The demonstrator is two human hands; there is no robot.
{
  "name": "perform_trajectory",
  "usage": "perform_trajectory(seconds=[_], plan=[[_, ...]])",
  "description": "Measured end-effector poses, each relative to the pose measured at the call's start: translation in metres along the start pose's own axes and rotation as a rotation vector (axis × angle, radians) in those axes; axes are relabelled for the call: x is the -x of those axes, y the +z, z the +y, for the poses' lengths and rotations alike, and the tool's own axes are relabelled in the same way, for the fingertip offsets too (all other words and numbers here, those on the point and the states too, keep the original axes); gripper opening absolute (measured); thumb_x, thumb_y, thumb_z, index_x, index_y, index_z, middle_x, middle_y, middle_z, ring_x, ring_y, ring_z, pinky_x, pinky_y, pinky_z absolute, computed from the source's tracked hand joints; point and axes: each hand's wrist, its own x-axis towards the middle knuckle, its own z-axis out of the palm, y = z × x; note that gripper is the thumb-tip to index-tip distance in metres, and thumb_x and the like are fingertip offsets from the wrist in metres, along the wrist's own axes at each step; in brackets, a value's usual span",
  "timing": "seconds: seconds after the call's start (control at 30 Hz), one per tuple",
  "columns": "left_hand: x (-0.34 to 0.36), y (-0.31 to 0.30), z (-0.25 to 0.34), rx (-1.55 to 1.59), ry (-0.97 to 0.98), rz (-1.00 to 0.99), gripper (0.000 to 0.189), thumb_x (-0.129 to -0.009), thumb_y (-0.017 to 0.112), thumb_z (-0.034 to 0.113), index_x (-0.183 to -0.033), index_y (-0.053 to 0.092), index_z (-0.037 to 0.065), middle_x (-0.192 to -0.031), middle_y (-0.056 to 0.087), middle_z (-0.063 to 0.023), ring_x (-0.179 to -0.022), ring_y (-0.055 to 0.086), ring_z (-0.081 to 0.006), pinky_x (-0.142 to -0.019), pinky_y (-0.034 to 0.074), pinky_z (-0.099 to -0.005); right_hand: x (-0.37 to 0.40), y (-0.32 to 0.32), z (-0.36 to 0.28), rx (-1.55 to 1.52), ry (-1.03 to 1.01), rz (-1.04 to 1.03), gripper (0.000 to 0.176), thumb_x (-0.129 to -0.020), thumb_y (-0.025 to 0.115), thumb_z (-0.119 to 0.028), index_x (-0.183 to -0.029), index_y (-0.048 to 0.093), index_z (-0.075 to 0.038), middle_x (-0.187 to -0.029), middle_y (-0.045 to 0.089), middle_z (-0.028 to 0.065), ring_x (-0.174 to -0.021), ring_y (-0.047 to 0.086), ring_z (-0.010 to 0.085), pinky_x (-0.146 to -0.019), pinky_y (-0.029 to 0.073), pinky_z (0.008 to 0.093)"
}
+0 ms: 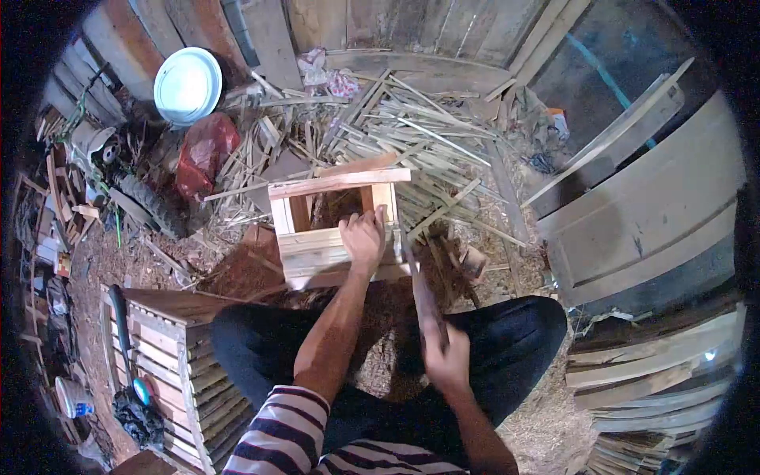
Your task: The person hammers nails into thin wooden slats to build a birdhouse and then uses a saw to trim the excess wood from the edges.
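Observation:
A small slatted wooden box frame [313, 247] stands in front of my knees, with an opening in its upper part. My left hand [364, 237] grips a slat beside that opening, fingers bent over the wood. In my right hand [446, 360] is the handle of a long, narrow tool [419, 289], somewhat blurred; what kind of tool it is I cannot tell. Its far end reaches up along the right side of the frame.
A slatted crate [194, 380] stands at my left with a black-handled tool [120, 317] on it. Wood strips [427, 134] lie heaped beyond the frame. Stacked boards [657, 356] are at right. A white basin [188, 85] and a red bag [207, 154] sit at upper left.

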Motion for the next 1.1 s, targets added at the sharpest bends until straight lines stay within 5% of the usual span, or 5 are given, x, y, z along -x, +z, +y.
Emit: perform_trajectory(seconds=[0.33, 0.47, 0.67, 0.8, 1.1], plan=[[0.008, -0.004, 0.004, -0.001, -0.011, 0.002, 0.041, -0.096, 0.046, 0.033, -0.067, 0.064, 0.009, -0.066, 0.063, -0.0130, -0.069, 0.060, -0.0284, -0.067, 0.038, -0.0422, -0.006, -0.015, 0.019, -0.130, 0.046, -0.010, 0.035, -0.094, 0.053, -0.024, -0.092, 0.065, 0.009, -0.069, 0.064, 0.0051, -0.066, 0.058, 0.0133, -0.065, 0.046, 0.0275], [0.011, -0.001, 0.002, -0.008, 0.012, 0.047, 0.040, -0.096, 0.046, 0.033, -0.071, 0.067, 0.010, -0.066, 0.064, -0.0124, -0.067, 0.060, -0.0272, -0.066, 0.039, -0.0427, -0.067, 0.029, 0.026, 0.165, 0.120, -0.044, 0.046, -0.091, 0.054, -0.037, -0.080, 0.062, 0.007, -0.064, 0.061, 0.0241, -0.059, 0.062, 0.0377, -0.057, 0.044, 0.0439], [0.031, -0.002, -0.018, -0.045, 0.121, 0.100, 0.033, -0.096, 0.045, 0.030, -0.086, 0.071, 0.013, -0.067, 0.064, -0.0103, -0.065, 0.057, -0.0278, -0.066, 0.038, -0.0425, -0.030, 0.039, 0.060, 0.091, 0.161, -0.014, 0.042, -0.092, 0.057, -0.034, -0.064, 0.054, -0.003, -0.048, 0.049, 0.0054, -0.047, 0.052, 0.0153, -0.049, 0.042, 0.0367], [0.020, -0.007, -0.010, -0.055, 0.107, 0.057, 0.036, -0.095, 0.049, 0.030, -0.068, 0.065, 0.012, -0.065, 0.065, -0.0075, -0.064, 0.059, -0.0242, -0.065, 0.039, -0.0396, -0.084, 0.048, 0.071, -1.190, 0.791, 0.078, 0.041, -0.090, 0.057, -0.040, -0.065, 0.036, -0.016, -0.052, 0.026, -0.0062, -0.039, 0.030, 0.0097, -0.037, 0.027, 0.0279], [0.005, 0.004, -0.008, -0.041, 0.037, 0.009, 0.033, -0.095, 0.048, 0.032, -0.079, 0.071, 0.015, -0.064, 0.063, -0.0097, -0.063, 0.058, -0.0264, -0.065, 0.037, -0.0400, -0.017, 0.011, 0.031, 0.017, 0.296, -0.025, 0.041, -0.096, 0.053, -0.033, -0.070, 0.055, -0.002, -0.051, 0.048, -0.0007, -0.044, 0.047, 0.0092, -0.043, 0.037, 0.0266]])
